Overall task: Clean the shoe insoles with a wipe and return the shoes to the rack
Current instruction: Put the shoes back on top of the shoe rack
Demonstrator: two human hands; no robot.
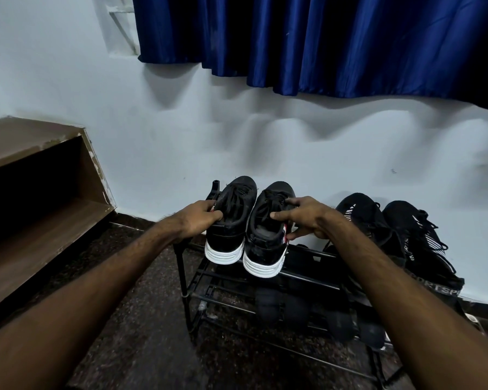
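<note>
Two black sneakers with white soles stand side by side on the top tier of a black metal shoe rack, heels toward me. My left hand grips the collar of the left sneaker, thumb over its rim. My right hand holds the right sneaker, with the thumb inside the opening and fingers curled along its outer side. No wipe is in view.
A second pair of black knit sport shoes sits on the rack's right half. Dark footwear lies on the lower tier. A brown wooden step unit stands at left, and a blue curtain hangs on the pale wall.
</note>
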